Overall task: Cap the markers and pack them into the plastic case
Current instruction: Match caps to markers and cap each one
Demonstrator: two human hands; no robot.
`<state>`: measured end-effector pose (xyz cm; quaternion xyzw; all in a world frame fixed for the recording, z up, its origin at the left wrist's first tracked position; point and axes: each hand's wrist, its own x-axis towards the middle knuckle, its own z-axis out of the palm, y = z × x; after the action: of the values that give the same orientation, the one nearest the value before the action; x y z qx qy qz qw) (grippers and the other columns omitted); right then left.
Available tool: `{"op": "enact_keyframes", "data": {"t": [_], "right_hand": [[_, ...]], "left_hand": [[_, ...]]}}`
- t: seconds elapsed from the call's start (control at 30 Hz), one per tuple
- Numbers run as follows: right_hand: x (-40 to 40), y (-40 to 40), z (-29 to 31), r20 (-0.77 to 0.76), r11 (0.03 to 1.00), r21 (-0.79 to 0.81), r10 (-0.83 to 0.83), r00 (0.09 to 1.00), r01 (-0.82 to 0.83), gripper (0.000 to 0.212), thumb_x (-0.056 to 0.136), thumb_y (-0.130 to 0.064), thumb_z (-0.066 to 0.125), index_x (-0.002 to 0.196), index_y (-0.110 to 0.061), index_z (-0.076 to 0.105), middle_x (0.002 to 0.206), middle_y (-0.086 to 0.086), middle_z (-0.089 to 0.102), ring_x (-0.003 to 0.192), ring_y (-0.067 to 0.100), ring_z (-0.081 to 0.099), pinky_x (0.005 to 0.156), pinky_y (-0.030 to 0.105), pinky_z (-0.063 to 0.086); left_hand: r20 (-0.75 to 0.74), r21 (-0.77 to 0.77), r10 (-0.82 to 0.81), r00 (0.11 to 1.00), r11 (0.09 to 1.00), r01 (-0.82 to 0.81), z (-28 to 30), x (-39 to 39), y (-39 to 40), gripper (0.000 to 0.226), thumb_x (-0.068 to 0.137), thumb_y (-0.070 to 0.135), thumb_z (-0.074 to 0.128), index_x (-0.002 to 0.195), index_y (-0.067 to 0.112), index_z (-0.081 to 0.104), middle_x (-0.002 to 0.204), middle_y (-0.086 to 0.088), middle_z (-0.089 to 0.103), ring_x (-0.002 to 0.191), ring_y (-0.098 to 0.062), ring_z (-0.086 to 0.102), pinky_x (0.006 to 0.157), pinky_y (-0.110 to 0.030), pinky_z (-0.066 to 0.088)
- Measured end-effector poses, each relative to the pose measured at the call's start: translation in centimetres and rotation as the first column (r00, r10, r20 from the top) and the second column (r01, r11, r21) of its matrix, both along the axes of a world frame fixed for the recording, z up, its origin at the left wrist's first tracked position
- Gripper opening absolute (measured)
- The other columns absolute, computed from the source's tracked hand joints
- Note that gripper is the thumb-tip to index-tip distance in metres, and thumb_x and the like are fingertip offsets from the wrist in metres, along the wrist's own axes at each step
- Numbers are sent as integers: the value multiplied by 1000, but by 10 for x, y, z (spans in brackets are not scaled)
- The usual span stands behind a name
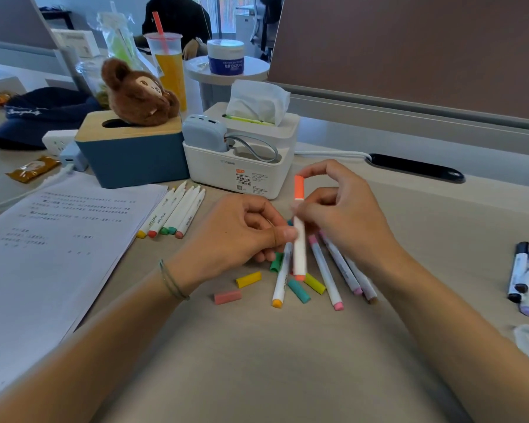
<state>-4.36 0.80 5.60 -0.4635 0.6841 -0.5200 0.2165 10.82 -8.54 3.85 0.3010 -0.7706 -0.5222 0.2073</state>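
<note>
A: Where the two hands meet, what's gripped?

B: Left hand [242,230], fingers curled, thumb pinching the white-barrelled orange marker [299,239] at mid-barrel. Right hand [342,209] pinches the orange cap [299,187] on its top end, index finger hooked over the tip of the cap, thumb behind.

A: Axis?

B: Near upright, long axis vertical in view, capped end up, orange tail plug down, held just above the beige desk [257,361]. Whether the cap is fully seated, can't tell; there's blur at the join.

A: Under the hands?

B: Loose pile on the desk. White marker with a yellow-orange end [280,285] lies tail toward the camera, just left of the held one. White marker with pink ends [326,274] and two more white markers [348,271] fan out to the right, tails toward the camera. Loose caps around them: green cap [276,262], yellow cap [248,279], pink cap [227,297], teal cap [299,290], yellow-green cap [315,283].

A: Further out?

B: Row of five uncapped white markers [173,213] at left, side by side, tips pointing away, just beside the stack of printed white paper [52,254]. Behind: white plastic tissue box [242,166], blue tissue box with a wooden lid [132,154], brown plush toy [138,93] on top. Far right edge: bundle of dark-capped markers [526,279].
</note>
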Motion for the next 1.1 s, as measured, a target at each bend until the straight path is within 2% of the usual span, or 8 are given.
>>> {"op": "enact_keyframes", "data": {"t": [0.2, 0.33, 0.43, 0.57, 0.67, 0.77, 0.93, 1.1], "right_hand": [[-43, 3, 8, -309, 955, 290, 36, 950, 58, 25, 88, -15, 69, 106, -33, 68, 73, 5, 71, 64, 18, 64, 69, 38, 56], [-57, 4, 3, -434, 823, 555, 164, 886, 120, 35, 88, -15, 66, 118, -34, 63, 100, -1, 66, 86, 14, 62, 72, 32, 53], [-61, 6, -1, -490, 755, 632, 215, 845, 174, 32, 92, -19, 64, 124, -26, 62, 107, -1, 60, 98, 19, 59, 78, 31, 47], [-60, 6, -3, -471, 737, 652, 213, 856, 175, 26, 95, -19, 61, 121, -21, 63, 93, -5, 56, 89, 19, 63, 78, 33, 55], [-55, 5, 0, -465, 721, 669, 216, 859, 180, 25, 97, -23, 61, 121, -23, 65, 99, -2, 60, 89, 20, 65, 83, 37, 59], [-44, 4, 7, -565, 790, 573, 188, 803, 218, 26, 93, -27, 63, 119, -30, 65, 101, -3, 65, 92, 16, 62, 81, 35, 55], [2, 0, 9, -536, 937, 341, 135, 834, 68, 24, 94, -20, 60, 109, -36, 68, 85, -13, 64, 84, 9, 60, 78, 33, 54], [23, -4, -7, -507, 937, 349, 187, 841, 2, 21, 95, -20, 58, 102, -34, 72, 85, -11, 66, 76, 11, 66, 78, 39, 58]], "left_hand": [[89, -57, 65, 994, 997, -60, -3, 0, -10, 7, 93, 22, 69, 90, 18, 73, 72, -3, 75, 58, -13, 67, 55, -20, 53], [125, -88, 111, 986, 991, -100, -7, 2, -16, 9, 94, 26, 67, 89, 22, 74, 65, -2, 72, 53, -11, 60, 52, -19, 50], [151, -123, 122, 981, 987, -104, -8, 1, -17, 11, 95, 26, 66, 87, 26, 74, 61, -2, 70, 48, -6, 56, 50, -18, 49], [186, -140, 115, 976, 986, -89, -10, 0, -19, 11, 95, 26, 66, 88, 28, 74, 61, 0, 70, 48, -3, 56, 52, -19, 49], [212, -171, 109, 971, 983, -73, -11, 1, -19, 8, 95, 28, 65, 91, 30, 73, 63, 0, 71, 49, -3, 57, 56, -21, 52], [246, -253, 130, 960, 965, -66, -11, 4, -19, 7, 95, 32, 64, 93, 33, 71, 65, 1, 70, 57, -7, 62, 63, -25, 56], [302, -490, 332, 894, 858, -153, -12, 12, -34, 7, 94, 34, 62, 92, 34, 68, 74, 9, 64, 73, -8, 59, 60, -19, 40], [314, -658, 568, 761, 708, -257, -15, 29, -57, 7, 92, 34, 61, 94, 31, 67, 92, 8, 66, 90, -17, 62, 77, -32, 53]]}}
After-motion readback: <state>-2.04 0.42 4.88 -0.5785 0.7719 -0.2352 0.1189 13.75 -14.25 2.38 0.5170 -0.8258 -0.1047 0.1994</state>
